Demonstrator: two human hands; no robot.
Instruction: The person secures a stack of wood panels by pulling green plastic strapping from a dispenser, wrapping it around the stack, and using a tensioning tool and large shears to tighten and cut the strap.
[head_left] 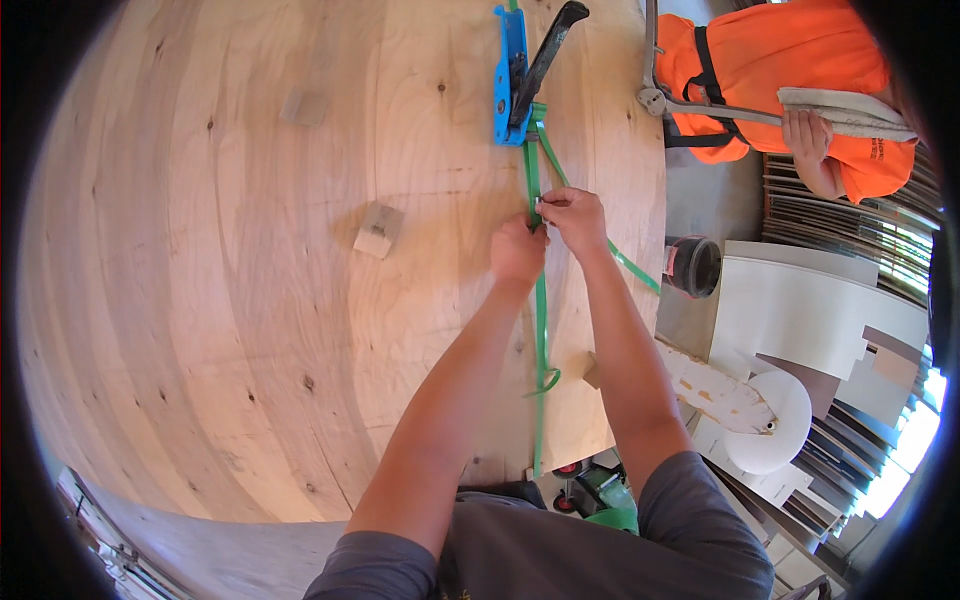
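Green strapping band runs lengthwise over a large wooden sheet. My left hand is closed round the band, fingers pressed together. Right beside it, the thumb and fingertips of my right hand pinch a small silvery clip against the band; the fingers partly hide it. Farther up, a blue strap tensioner with a black lever handle sits on the band. From it a loose green tail passes under my right wrist toward the sheet's right edge. Another loose end curls below my hands.
Small wooden blocks lie left of the band. Beyond the right edge stands a person in an orange shirt, one hand on a long-handled tool. A black bucket, stacked panels and a green strap dispenser are also around.
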